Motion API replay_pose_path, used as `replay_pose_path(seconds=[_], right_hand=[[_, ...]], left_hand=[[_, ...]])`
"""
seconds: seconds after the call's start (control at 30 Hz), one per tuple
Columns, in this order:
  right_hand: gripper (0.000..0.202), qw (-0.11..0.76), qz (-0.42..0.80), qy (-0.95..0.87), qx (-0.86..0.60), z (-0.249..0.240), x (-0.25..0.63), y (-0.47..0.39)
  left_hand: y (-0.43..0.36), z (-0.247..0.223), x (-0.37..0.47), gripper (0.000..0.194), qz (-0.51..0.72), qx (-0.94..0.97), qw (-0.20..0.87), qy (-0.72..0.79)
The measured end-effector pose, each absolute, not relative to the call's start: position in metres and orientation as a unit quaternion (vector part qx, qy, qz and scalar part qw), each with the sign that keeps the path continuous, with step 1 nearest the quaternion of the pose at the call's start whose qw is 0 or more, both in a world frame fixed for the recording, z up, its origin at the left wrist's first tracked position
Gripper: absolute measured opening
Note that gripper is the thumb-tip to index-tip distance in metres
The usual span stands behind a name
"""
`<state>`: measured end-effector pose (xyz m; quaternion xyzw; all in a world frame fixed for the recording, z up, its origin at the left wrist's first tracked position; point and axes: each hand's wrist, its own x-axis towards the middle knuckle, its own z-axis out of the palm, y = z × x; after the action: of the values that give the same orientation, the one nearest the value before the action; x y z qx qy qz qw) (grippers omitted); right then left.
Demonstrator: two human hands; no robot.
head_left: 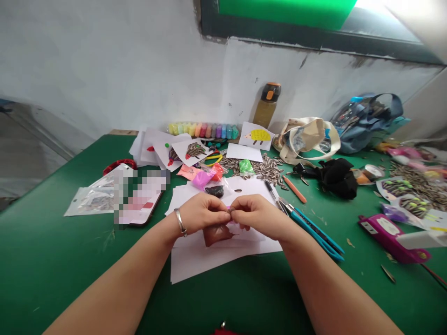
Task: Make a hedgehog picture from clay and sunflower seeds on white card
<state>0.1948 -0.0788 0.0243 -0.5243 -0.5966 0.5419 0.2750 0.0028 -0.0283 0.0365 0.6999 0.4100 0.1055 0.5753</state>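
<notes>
My left hand, with a silver bracelet at the wrist, and my right hand meet over white paper sheets. Thumbs and fingertips of both hands are pinched together at the edge of a clear plastic packet of brown clay. The exact spot they grip is hidden by the fingers. Just beyond the hands lie a black packet, a pink-purple packet, a red-orange packet and a green packet. Sunflower seeds are heaped behind them.
Blue-handled scissors, a pen and an orange stick lie right. A phone and plastic bags lie left. A bottle, row of coloured clay, hedgehog drawing, tote bag and magenta device stand around.
</notes>
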Motion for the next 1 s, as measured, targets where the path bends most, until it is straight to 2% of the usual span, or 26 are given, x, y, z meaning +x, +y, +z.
replay_pose_path(seconds=[0.17, 0.37, 0.47, 0.53, 0.73, 1.0], right_hand=[[0.011, 0.273, 0.550, -0.593, -0.520, 0.022, 0.195, -0.078], [0.011, 0.230, 0.394, -0.664, -0.592, 0.019, 0.186, -0.078], [0.011, 0.220, 0.357, -0.676, -0.606, 0.021, 0.184, -0.079], [0.011, 0.223, 0.369, -0.671, -0.603, 0.022, 0.185, -0.079], [0.018, 0.248, 0.516, -0.609, -0.550, 0.027, 0.193, -0.079], [0.013, 0.259, 0.449, -0.631, -0.577, 0.022, 0.190, -0.078]], left_hand=[[-0.028, 0.037, 0.003, 0.025, 0.104, 0.710, 0.569, 0.402], [-0.029, 0.030, 0.005, 0.025, 0.089, 0.745, 0.521, 0.408], [-0.029, 0.029, 0.006, 0.027, 0.089, 0.758, 0.507, 0.401], [-0.029, 0.030, 0.006, 0.027, 0.089, 0.761, 0.504, 0.399], [-0.030, 0.034, 0.005, 0.027, 0.091, 0.754, 0.503, 0.414], [-0.032, 0.033, 0.008, 0.027, 0.083, 0.754, 0.519, 0.395]])
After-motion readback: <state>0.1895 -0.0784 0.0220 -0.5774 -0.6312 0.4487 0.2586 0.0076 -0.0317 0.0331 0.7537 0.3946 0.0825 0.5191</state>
